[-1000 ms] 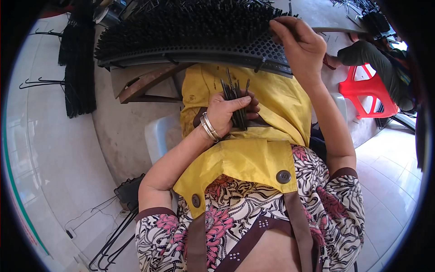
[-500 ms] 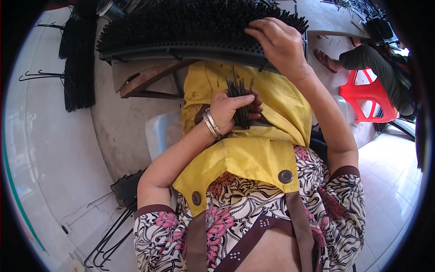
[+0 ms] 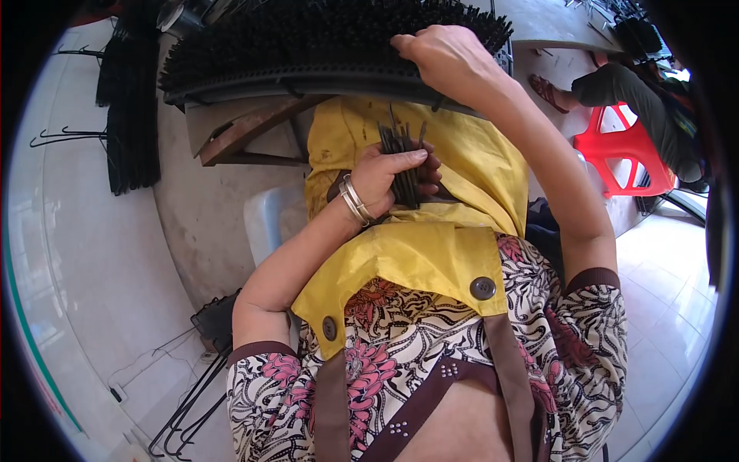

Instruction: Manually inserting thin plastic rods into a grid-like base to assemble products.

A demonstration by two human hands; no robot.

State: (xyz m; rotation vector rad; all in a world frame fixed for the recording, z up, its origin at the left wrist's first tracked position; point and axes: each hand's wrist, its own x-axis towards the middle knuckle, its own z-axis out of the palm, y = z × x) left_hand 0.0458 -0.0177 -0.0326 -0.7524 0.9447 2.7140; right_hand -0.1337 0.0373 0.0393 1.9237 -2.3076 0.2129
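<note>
Your left hand (image 3: 379, 177) grips a bundle of sticks (image 3: 404, 177) over your apron (image 3: 469, 169), off the black tray's (image 3: 323, 85) near edge. Your right hand (image 3: 458, 61), fingers narrow, meets the standing sticks (image 3: 308, 38) toward its near right corner; whether it holds one, I cannot tell.

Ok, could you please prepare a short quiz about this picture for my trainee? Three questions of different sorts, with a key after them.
1. Which hand holds the bundle of sticks?
2. True or false: the apron is yellow.
3. Where is the right hand?
a) at the stool
b) at the black board
c) at the bangles

Key:
1. The left hand.
2. True.
3. b
</note>
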